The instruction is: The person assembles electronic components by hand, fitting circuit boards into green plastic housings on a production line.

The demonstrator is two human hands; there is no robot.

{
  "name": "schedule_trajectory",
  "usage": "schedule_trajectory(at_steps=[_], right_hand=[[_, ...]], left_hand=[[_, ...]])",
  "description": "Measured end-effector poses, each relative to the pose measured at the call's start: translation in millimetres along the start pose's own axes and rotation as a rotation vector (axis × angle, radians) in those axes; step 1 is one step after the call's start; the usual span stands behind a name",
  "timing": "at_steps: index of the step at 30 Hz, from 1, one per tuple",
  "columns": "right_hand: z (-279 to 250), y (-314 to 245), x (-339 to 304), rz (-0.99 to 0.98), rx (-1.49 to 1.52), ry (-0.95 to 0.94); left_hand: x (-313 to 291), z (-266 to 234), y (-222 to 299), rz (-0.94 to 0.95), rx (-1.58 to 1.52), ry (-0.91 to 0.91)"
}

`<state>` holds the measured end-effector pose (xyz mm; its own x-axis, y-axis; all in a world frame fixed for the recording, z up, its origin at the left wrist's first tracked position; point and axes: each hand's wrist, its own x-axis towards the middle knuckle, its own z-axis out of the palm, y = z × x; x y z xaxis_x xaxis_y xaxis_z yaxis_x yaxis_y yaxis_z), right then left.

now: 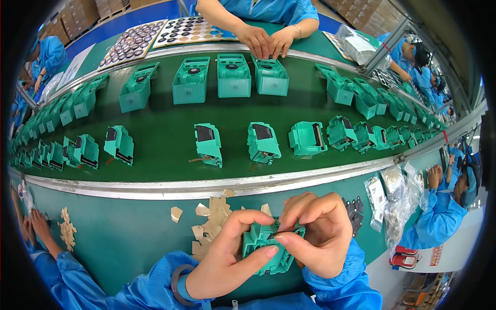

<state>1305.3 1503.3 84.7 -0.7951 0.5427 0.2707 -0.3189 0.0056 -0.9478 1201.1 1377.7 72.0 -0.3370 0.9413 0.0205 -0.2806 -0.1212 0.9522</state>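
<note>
A green plastic housing (pixel 253 238) sits low in front of me, over the near bench. My left hand (pixel 219 268) closes on it from the left side, thumb across its near face. Thumb and fingertips of my right hand (pixel 325 235) pinch a thin dark strip-like piece (pixel 287 232) at the housing's top. Whether that piece touches the housing, I cannot tell. Fingers cover much of the housing's right side. Beside my left hand lies a heap of beige paper-like pieces (pixel 211 219); past my right hand lies a pile of small black parts (pixel 354 211).
Beyond a metal rail (pixel 206 191) runs a green conveyor (pixel 170 150) with two rows of green housings (pixel 263 142). Across it, a person's hands (pixel 266 42) work on a green housing (pixel 272 77). Clear plastic bags (pixel 398 201) lie at right, near a co-worker's blue sleeve (pixel 434 217).
</note>
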Motion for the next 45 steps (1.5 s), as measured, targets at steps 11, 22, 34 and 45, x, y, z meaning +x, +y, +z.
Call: schedule_trajectory(at_steps=[11,22,34,45], right_hand=[[-7,3,0,-0.079,-0.118,-0.028],[-16,5,-2,-0.107,-0.203,-0.026],[-23,7,-4,-0.2,-0.364,-0.03],[-28,11,-5,-0.256,-0.396,0.008]], left_hand=[[4,7,-5,-0.004,-0.019,0.018],[10,14,-12,-0.013,-0.042,0.042],[14,23,-16,-0.029,-0.04,0.081],[17,31,-28,0.021,0.021,0.125]])
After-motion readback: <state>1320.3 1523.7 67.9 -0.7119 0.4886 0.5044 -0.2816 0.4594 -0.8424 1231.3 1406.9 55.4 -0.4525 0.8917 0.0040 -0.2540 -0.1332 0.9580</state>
